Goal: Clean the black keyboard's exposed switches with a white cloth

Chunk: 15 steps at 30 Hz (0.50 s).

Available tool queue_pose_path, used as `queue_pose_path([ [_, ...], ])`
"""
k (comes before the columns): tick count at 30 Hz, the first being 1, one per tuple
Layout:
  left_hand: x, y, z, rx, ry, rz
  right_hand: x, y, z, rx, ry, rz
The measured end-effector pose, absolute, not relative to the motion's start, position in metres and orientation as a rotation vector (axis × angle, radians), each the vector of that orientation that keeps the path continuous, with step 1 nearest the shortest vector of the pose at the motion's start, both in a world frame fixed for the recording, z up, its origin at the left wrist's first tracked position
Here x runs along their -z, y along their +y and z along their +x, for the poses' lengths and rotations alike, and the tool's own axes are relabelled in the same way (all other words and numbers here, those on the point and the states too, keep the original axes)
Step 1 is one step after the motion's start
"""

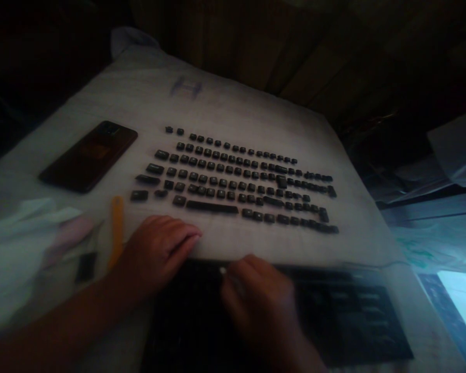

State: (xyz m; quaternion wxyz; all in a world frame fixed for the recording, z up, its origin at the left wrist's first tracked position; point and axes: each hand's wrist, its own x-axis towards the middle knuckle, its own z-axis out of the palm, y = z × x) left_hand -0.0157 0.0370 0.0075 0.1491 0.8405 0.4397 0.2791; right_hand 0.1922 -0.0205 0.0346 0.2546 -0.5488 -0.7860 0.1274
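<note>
A dark keyboard base [357, 321] lies along the front of the cloth-covered table, its keys off. My right hand [260, 300] is over its middle, fingers pinched around a thin thing with a white tip [222, 270]; its kind is blurred. At the base's upper left corner is my left hand [159, 248], fingers curled and pressed together; whatever they may hold is hidden. Beyond both hands, loose black keycaps [221, 181] stand in rows, with the long space bar [212, 207] nearest.
Left of the keycaps lies a dark phone [89, 155]. An orange flat tool [117, 223] is beside my left forearm, near a small black piece [86, 267] and a crumpled pale wrapper [19, 259]. White cloth [252, 114] covers the table; dark fabric hangs behind.
</note>
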Motion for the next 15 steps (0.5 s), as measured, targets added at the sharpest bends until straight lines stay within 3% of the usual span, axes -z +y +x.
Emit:
queue_pose_path([
  [15,-0.0088,0.0369,-0.0152,-0.774,1.269,2.421,-0.0342,-0.0203,0.1936,-0.373,-2.134,-1.484],
])
